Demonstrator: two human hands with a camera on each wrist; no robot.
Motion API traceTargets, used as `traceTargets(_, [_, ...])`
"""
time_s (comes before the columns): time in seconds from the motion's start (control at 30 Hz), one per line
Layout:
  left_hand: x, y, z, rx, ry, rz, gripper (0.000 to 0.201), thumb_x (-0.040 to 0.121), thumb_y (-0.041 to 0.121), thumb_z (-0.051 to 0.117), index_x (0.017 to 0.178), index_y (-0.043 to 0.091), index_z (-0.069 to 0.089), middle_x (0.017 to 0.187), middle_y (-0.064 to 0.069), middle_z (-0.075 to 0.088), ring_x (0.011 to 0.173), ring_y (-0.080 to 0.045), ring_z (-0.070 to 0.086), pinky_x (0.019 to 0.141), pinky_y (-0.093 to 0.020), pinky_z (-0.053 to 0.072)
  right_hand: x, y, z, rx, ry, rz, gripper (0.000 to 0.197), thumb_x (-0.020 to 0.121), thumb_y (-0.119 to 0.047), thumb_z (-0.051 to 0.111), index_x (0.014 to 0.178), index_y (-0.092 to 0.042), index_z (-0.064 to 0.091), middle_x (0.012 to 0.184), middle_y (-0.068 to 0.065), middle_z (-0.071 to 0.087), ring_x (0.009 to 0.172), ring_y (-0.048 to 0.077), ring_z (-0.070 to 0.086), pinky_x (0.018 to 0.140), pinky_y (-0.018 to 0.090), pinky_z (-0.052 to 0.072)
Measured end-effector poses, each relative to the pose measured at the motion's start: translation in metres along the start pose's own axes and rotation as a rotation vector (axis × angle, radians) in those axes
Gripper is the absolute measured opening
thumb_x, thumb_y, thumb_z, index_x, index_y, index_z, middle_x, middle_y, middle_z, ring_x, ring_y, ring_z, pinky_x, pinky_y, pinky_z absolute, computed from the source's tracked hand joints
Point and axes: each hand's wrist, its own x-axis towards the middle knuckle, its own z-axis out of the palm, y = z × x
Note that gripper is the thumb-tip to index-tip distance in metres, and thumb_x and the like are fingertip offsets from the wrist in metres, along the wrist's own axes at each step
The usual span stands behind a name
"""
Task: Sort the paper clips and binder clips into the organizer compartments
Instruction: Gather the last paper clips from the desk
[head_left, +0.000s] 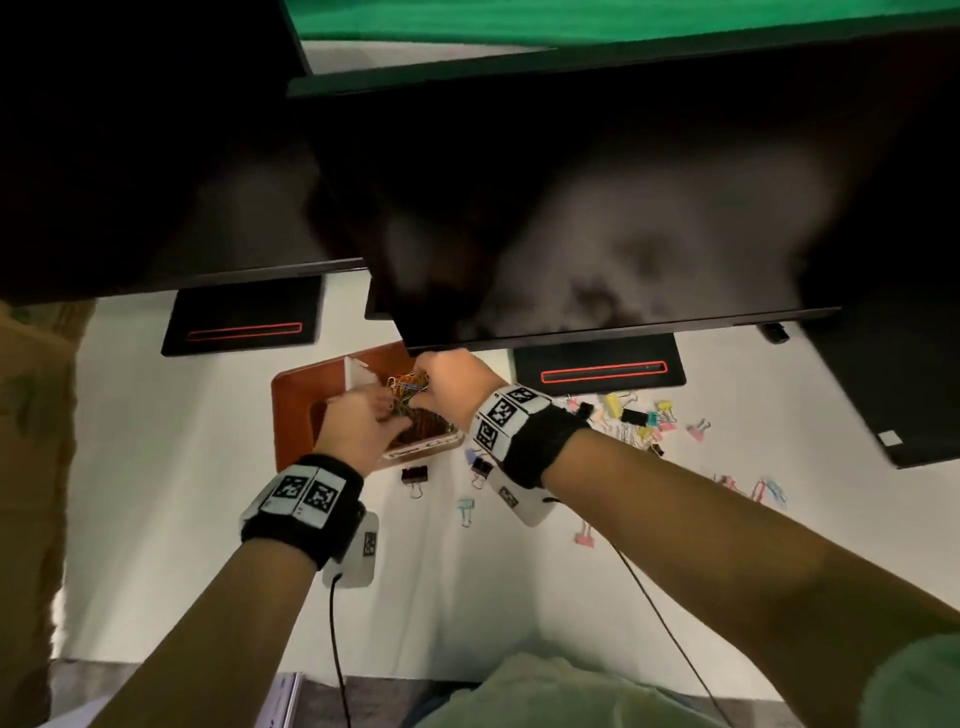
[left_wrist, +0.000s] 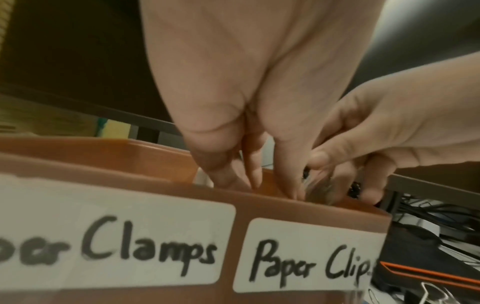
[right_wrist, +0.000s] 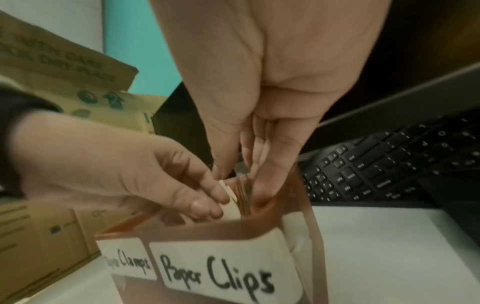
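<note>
A brown organizer (head_left: 291, 410) stands on the white desk, with labels "Paper Clamps" (left_wrist: 130, 242) and "Paper Clips" (right_wrist: 215, 273) on its front. My right hand (head_left: 423, 395) holds a bunch of coloured paper clips (head_left: 408, 387) over the Paper Clips compartment, fingers pointing down; in the wrist views the clips (right_wrist: 246, 191) are a blur. My left hand (head_left: 387, 410) reaches in from the left and pinches the white divider (right_wrist: 231, 207) between the compartments. Pastel and black binder clips (head_left: 644, 415) lie scattered on the desk to the right.
Single binder clips (head_left: 414, 475) lie just in front of the organizer, and loose paper clips (head_left: 763, 488) lie far right. Two dark monitors overhang the desk on black stands (head_left: 244, 322). A black keyboard (right_wrist: 389, 164) is to the right, cardboard boxes (right_wrist: 52, 72) to the left.
</note>
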Motion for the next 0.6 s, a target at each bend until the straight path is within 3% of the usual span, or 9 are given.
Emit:
traceTargets(0.1, [-0.007, 0.003, -0.002, 0.07, 0.048, 0.121, 0.04, 0.084, 0.011, 0.065, 0.122, 0.01, 0.056, 0.121, -0.01, 0.057, 0.1, -0.018, 0.056, 0.094, -0.028, 0.044, -0.007, 0.007, 0.005, 0.112, 0.028, -0.006, 0.037, 0.09, -0.032, 0.059, 0.121, -0.012, 0.055, 0.109, 0.01, 0.067, 0.101, 0.025, 0.063, 0.086, 0.032, 0.05])
traceTargets(0.2, [-0.022, 0.012, 0.003, 0.014, 0.082, 0.287, 0.033, 0.086, 0.014, 0.061, 0.119, 0.015, 0.058, 0.11, 0.0, 0.053, 0.095, -0.011, 0.056, 0.088, -0.024, 0.044, -0.034, 0.03, 0.0, 0.203, 0.056, -0.064, 0.033, 0.091, -0.031, 0.057, 0.12, -0.016, 0.057, 0.114, 0.007, 0.065, 0.1, 0.019, 0.063, 0.09, 0.034, 0.052])
traceTargets(0.37, [-0.043, 0.039, 0.042, -0.02, -0.113, 0.508, 0.023, 0.087, 0.016, 0.058, 0.11, 0.022, 0.06, 0.1, 0.01, 0.053, 0.084, 0.005, 0.055, 0.072, -0.012, 0.043, -0.099, 0.104, -0.019, 0.098, 0.064, -0.024, 0.028, 0.09, -0.033, 0.057, 0.115, -0.02, 0.06, 0.113, 0.001, 0.06, 0.094, 0.013, 0.061, 0.085, 0.028, 0.05])
traceTargets(0.47, [-0.05, 0.062, 0.077, 0.017, -0.24, 0.542, 0.027, 0.088, 0.02, 0.057, 0.114, 0.026, 0.056, 0.102, 0.011, 0.053, 0.084, 0.001, 0.056, 0.075, -0.02, 0.049, -0.141, 0.158, -0.031, 0.043, 0.07, 0.106, 0.032, 0.089, -0.035, 0.059, 0.119, -0.021, 0.059, 0.114, 0.001, 0.058, 0.09, 0.012, 0.055, 0.085, 0.027, 0.048])
traceTargets(0.6, [-0.06, 0.101, 0.127, 0.072, -0.39, 0.567, 0.035, 0.088, 0.025, 0.057, 0.122, 0.031, 0.048, 0.113, 0.012, 0.047, 0.097, -0.003, 0.052, 0.083, -0.023, 0.049, -0.194, 0.225, -0.045, 0.019, 0.053, 0.275, 0.035, 0.088, -0.031, 0.062, 0.122, -0.024, 0.058, 0.115, -0.001, 0.053, 0.093, 0.012, 0.052, 0.091, 0.03, 0.047])
